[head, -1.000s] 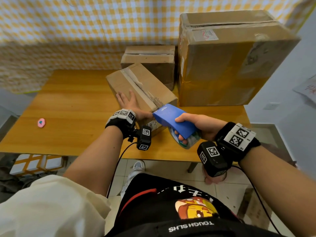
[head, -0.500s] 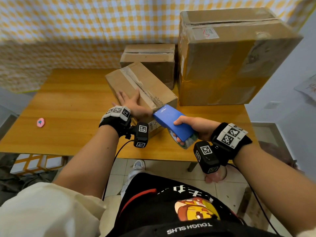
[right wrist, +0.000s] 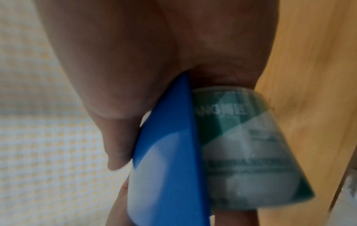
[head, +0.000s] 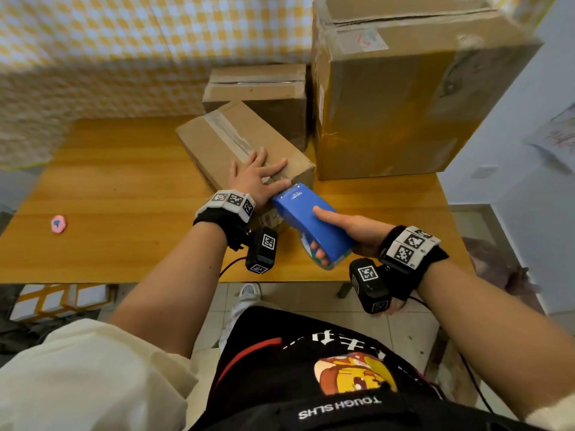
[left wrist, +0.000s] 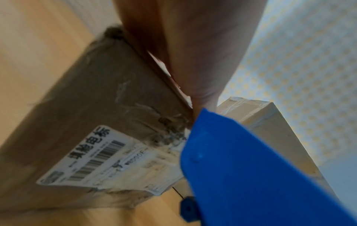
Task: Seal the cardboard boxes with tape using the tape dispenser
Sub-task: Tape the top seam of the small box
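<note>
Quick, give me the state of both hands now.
Left hand: open, fingers spread flat on the small box.
Right hand: gripping the blue tape dispenser.

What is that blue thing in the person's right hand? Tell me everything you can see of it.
It is a blue plastic tape dispenser, a smooth curved shell with small white lettering near its front end. A roll of clear tape with a green-and-white printed core sits under the shell. The right hand grips it, thumb on top, fingers curled through the roll. It points away from the person, its front end at the near top edge of the small brown cardboard box, beside the left hand.
</note>
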